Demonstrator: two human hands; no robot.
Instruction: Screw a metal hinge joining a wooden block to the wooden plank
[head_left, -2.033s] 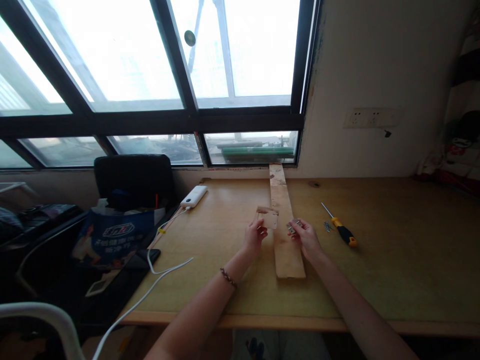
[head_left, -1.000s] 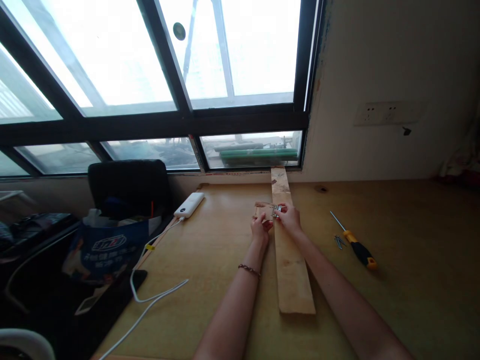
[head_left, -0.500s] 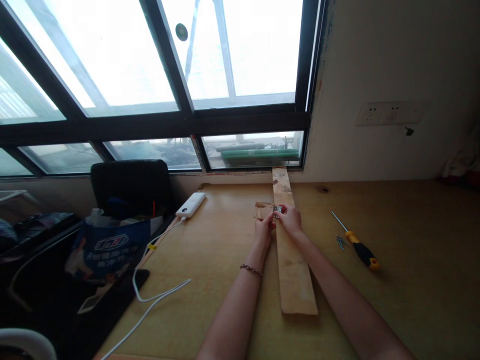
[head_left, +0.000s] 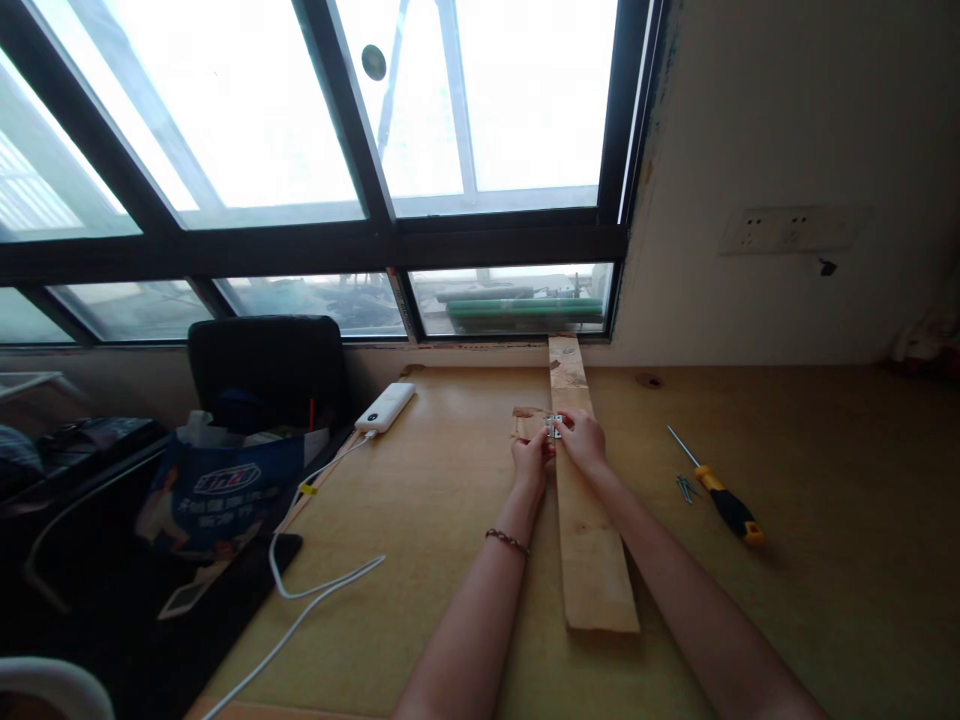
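Hinge (head_left: 555, 427), just one, is pinched in the right hand (head_left: 586, 439); left hand (head_left: 531, 460) grips one wooden block (head_left: 528, 425).

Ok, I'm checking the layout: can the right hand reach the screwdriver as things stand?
Likely yes: the screwdriver lies uncovered to the right of the right hand, screws beside its shaft, though that hand holds a small metal piece.

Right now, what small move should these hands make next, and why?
Perhaps steady the metal plate against the small wooden piece: the right hand grips the plate, the left hand holds the piece, and the screws lie beside the screwdriver.
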